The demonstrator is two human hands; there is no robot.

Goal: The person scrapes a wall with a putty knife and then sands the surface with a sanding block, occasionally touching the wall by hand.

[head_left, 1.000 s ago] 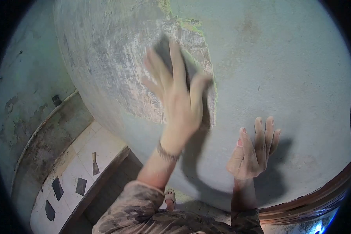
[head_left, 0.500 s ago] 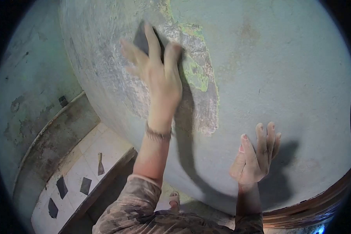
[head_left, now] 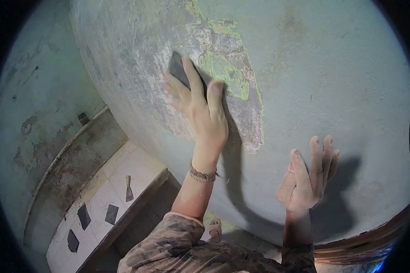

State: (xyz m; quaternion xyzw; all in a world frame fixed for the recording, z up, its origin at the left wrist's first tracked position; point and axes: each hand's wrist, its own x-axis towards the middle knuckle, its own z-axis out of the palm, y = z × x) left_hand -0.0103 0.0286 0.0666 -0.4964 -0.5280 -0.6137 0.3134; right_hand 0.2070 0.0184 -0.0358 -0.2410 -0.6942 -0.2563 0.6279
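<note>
My left hand presses a dark grey piece of sandpaper against the painted wall, fingers stretched over it and slightly apart. Under and around it is a worn, whitish-grey scraped patch with yellow-green traces beside the fingers. My right hand is raised in front of the wall at the lower right, holding nothing. Its fingers are loosely bent and partly apart, with dusty fingertips, and its shadow falls on the wall.
On a tiled ledge at lower left lie a putty knife and several dark sheets. A small dark block rests on the curved raised edge behind. A foot shows on the floor below.
My left hand has slid the sandpaper down and to the right over the scraped patch. The whole view has shifted slightly; my right hand stays raised and free.
</note>
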